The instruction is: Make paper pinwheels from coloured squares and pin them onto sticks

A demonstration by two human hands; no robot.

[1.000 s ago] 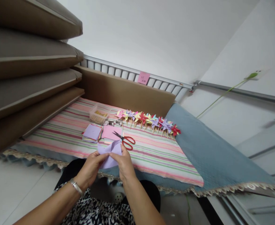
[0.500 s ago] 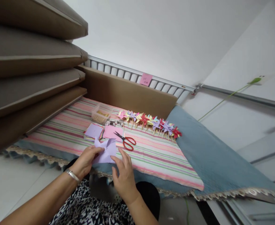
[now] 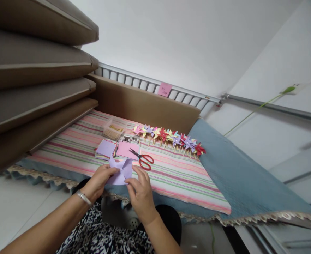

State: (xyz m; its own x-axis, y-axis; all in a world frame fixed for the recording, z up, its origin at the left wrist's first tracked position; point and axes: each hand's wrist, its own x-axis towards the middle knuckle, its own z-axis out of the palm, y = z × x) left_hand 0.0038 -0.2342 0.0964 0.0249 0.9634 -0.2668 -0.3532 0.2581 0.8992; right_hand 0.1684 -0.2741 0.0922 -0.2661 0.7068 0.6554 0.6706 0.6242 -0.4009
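A purple paper pinwheel (image 3: 121,173), partly folded, is held over the table's front edge. My left hand (image 3: 102,180) pinches its left side, thumb on top near the centre. The fingers of my right hand (image 3: 140,188) close on its lower right corner. Just beyond lie red-handled scissors (image 3: 145,162), their blades resting on a stack of pink paper (image 3: 126,149). To the left of that sits a stack of purple-topped paper squares (image 3: 106,148). Finished pinwheels on sticks (image 3: 175,140) in several colours lie in a row at the back right.
A clear plastic box (image 3: 114,128) of small sticks stands behind the paper stacks, with small metal pieces (image 3: 131,139) beside it. Large brown cushions (image 3: 39,76) are piled at the left. A brown board (image 3: 142,102) and a radiator (image 3: 130,78) back the striped cloth (image 3: 181,176).
My right fingers have closed on the paper's right corner, which now bends up and inward. The pinwheel has shifted slightly to the right.
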